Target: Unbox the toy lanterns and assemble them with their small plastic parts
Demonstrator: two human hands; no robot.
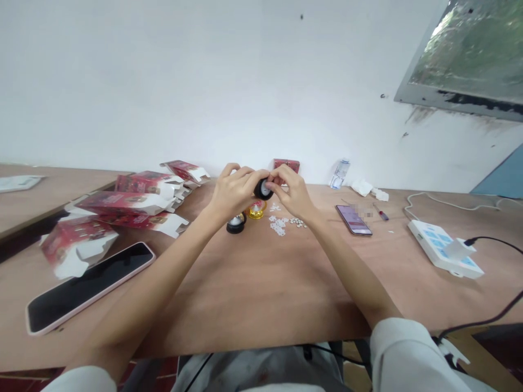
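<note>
Above the middle of the table, my left hand (236, 189) grips a small black round piece (259, 190) with a pale disc in its face. The fingers of my right hand (293, 191) are closed at that disc; whether a tiny part is pinched there is hidden. Below my left hand stands a similar black-based piece with a silvery top (236, 223). Beside it is a gold-coloured one (257, 210) with some red on it, partly covered by the hands. Small white plastic bits (278, 225) and several button-like discs (298, 222) lie under my right hand.
Red printed cartons (122, 202) pile up at the left, near a pink-edged phone (92, 286). A red box (286, 163) is against the wall. Rightward are a second phone (353, 220), a screwdriver (381, 213), a clear bottle (340, 173), crumpled tissue (362, 187) and a corded power strip (443, 247).
</note>
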